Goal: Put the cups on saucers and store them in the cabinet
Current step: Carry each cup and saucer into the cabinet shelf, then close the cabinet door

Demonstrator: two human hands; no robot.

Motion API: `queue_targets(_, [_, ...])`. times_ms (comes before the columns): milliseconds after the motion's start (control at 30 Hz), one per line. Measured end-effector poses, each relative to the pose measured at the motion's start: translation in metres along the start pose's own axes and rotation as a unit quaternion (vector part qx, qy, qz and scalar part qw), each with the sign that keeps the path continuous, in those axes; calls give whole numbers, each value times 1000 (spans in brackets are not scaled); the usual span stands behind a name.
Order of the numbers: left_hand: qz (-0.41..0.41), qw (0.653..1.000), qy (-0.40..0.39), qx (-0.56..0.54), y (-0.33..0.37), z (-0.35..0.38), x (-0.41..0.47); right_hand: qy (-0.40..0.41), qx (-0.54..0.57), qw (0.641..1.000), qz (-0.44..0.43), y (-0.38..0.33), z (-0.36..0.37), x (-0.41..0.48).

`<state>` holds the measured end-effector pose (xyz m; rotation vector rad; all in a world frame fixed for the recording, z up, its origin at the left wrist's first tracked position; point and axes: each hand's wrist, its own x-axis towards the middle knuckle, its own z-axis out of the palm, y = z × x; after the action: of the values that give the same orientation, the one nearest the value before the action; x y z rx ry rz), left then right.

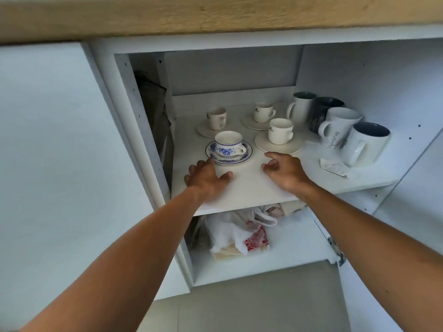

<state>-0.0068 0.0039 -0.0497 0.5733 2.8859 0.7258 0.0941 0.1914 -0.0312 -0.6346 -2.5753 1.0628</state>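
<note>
Blue cup on its saucer
Both hold nothing: my open left hand just in front of the cup, my loose right hand to its right.

Glossy glazed cup and saucer, matt white laminate shelf, grained wooden worktop, crumpled cloth.

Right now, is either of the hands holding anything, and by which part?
Nothing is held. The left hand is open, one fingertip at the rim of the blue-patterned saucer; the right hand is loosely curled and empty.
</note>
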Motion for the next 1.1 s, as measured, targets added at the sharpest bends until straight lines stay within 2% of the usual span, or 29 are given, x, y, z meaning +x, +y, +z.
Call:
queue_targets(100, [-40, 999, 5, -11, 13, -8, -23, -26, -71, 997, 8, -3, -15, -20])
queue_targets(200, [-62, 998, -19, 8, 29, -27, -62, -85, -156, 983, 39, -13, -40, -52])
queue_targets(333, [-57, 996, -64, 36, 52, -68, -114, -158, -261, 950, 63, -44, -87, -101])
queue_targets(467, [-41, 995, -79, 53, 79, -125, -159, -191, -318, 927, 58, -86, -137, -148])
queue_targets(733, [-4, 992, -110, 69, 146, -244, -242, -173, -326, 928, 43, -179, -249, -225])
queue_targets(867, [11, 992, -114, 50, 173, -270, -265, -162, -333, 928, 42, -201, -295, -256])
queue_targets(1100, [6, 989, -150, 14, 205, -276, -304, -165, -329, 925, 96, -200, -352, -328])
